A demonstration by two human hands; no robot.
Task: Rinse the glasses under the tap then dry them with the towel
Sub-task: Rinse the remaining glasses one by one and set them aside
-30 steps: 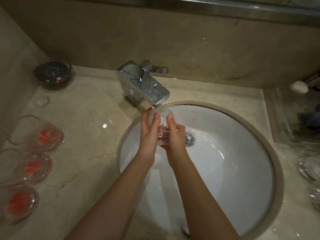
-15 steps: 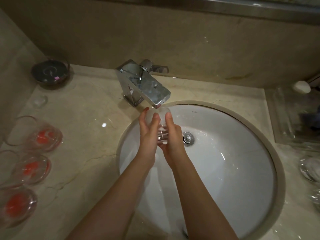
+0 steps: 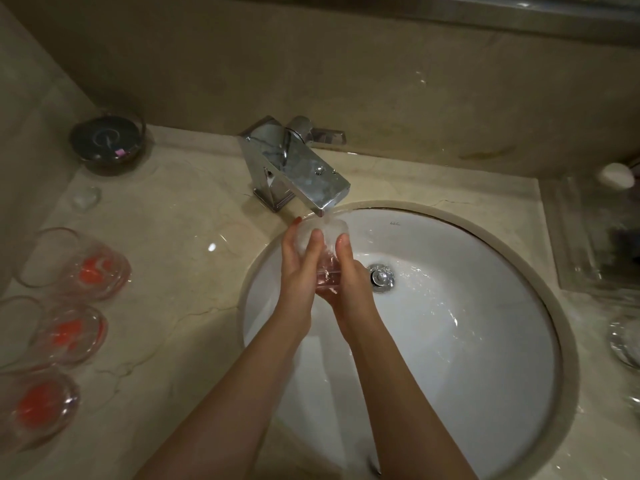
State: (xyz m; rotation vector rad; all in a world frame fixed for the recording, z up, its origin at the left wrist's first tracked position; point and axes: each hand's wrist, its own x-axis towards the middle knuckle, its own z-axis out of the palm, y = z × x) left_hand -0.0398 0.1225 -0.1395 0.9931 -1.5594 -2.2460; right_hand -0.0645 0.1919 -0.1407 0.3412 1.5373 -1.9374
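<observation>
A clear glass (image 3: 327, 261) is held upright under the chrome tap (image 3: 298, 171), and water runs from the spout into its mouth. My left hand (image 3: 298, 268) grips the glass from the left, my right hand (image 3: 349, 282) grips it from the right and below. Both are over the white sink (image 3: 467, 306). Three clear glasses with red bottoms stand on the left counter: one at the back (image 3: 79, 265), one in the middle (image 3: 59, 336), one nearest (image 3: 34, 407). No towel is in view.
A dark round dish (image 3: 107, 140) sits in the back left corner, a small clear piece (image 3: 86, 197) near it. A clear tray (image 3: 595, 233) with a white object (image 3: 616, 174) lies at the right, and a glass item (image 3: 627, 341) stands on the wet right counter.
Both hands with the glass have shifted slightly up toward the spout. Water keeps running over the glass and across the basin.
</observation>
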